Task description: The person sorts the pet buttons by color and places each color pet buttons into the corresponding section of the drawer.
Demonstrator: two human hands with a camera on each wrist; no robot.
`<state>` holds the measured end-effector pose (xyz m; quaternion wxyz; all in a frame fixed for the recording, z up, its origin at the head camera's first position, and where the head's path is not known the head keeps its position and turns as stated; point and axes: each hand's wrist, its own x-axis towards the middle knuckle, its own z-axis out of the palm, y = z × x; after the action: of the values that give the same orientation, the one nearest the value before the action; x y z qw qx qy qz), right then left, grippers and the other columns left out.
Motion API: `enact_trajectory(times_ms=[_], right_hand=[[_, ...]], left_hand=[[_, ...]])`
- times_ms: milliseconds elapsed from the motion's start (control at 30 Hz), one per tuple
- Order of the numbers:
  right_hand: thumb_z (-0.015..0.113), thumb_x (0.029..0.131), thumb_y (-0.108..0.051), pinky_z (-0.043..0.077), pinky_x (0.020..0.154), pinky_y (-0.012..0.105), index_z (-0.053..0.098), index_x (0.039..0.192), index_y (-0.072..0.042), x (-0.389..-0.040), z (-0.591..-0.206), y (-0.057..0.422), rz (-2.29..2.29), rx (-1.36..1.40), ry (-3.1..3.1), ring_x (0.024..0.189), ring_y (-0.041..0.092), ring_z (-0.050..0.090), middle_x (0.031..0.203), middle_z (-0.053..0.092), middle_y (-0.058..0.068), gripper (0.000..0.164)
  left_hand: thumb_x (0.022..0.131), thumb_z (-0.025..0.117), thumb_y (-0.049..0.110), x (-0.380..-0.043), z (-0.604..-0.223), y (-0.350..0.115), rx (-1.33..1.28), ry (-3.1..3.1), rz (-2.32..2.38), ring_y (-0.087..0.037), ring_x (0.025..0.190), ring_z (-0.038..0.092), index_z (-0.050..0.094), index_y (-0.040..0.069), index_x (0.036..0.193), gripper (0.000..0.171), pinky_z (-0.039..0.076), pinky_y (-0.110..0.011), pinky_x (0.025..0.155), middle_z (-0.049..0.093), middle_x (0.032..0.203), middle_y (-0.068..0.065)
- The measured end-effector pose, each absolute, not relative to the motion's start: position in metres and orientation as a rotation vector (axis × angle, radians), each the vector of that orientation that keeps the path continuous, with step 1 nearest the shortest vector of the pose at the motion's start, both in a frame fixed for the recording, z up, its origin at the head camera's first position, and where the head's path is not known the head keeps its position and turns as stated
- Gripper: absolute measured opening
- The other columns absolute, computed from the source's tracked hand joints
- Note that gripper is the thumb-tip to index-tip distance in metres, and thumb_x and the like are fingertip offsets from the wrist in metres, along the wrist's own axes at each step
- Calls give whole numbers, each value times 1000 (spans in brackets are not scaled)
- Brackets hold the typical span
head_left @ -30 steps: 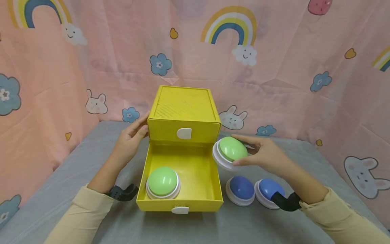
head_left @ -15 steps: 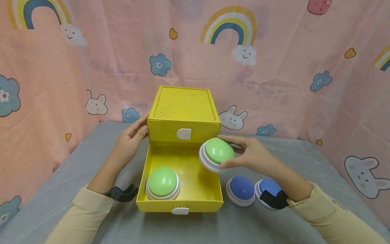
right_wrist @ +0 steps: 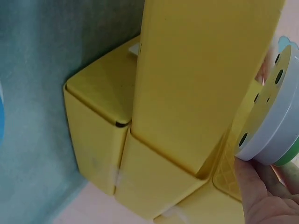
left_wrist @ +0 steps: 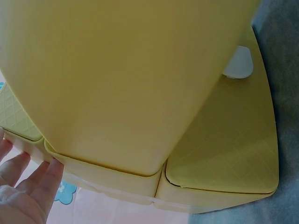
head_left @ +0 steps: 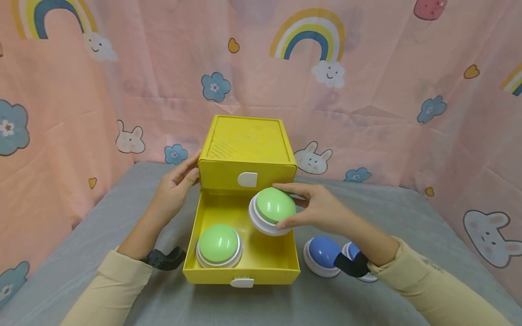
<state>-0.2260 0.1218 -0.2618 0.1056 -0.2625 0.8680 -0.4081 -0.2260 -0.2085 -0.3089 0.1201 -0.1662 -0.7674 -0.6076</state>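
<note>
A yellow drawer unit (head_left: 249,138) stands in the middle, its drawer (head_left: 240,275) below the top one pulled out. My left hand (head_left: 177,183) touches the unit's left side with extended fingers; in the left wrist view the fingertips (left_wrist: 55,168) lie along its edge. My right hand (head_left: 311,206) grips a green-domed push button (head_left: 276,204) with a white base by its right side, tilted over the open drawer. The holes in its base (right_wrist: 268,100) show in the right wrist view. A second green push button (head_left: 219,244) sits at the drawer's front left.
Two blue-domed push buttons stand on the grey cloth right of the drawer, the nearer blue button (head_left: 324,251) and another blue button (head_left: 353,250) partly behind the right wrist's black camera mount (head_left: 351,265). A pink patterned curtain (head_left: 261,81) hangs behind.
My right hand has carried the green push button left, from beside the drawer to over its right part. The left hand has stayed at the unit's side.
</note>
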Motion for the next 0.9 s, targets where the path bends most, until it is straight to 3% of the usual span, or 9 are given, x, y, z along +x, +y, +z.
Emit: enact_trajectory(times_ms=[267,600,900], right_hand=[[90,73,-30,48,108,42,57,142,-14,-227,-268,110,-1174,-796,2543,128,28,57,140,58,10,78],[91,70,-36,54,100,40,59,140,-15,-230,-274,98,-936,-877,2649,111,21,59,131,65,5,79],[91,69,-38,56,97,38,60,138,-10,-231,-276,90,-767,-1024,2727,107,19,62,129,68,4,80]], left_hand=[[108,43,27,-226,-309,-207,-489,-2251,-1777,-5,134,46,33,25,156,50,45,-11,102,39,159,1],[108,43,25,-226,-307,-208,-491,-2241,-1767,1,130,48,34,23,156,49,46,-11,101,40,159,-1],[108,42,25,-225,-307,-207,-476,-2246,-1770,-8,137,45,33,24,156,49,45,-11,102,39,159,1]])
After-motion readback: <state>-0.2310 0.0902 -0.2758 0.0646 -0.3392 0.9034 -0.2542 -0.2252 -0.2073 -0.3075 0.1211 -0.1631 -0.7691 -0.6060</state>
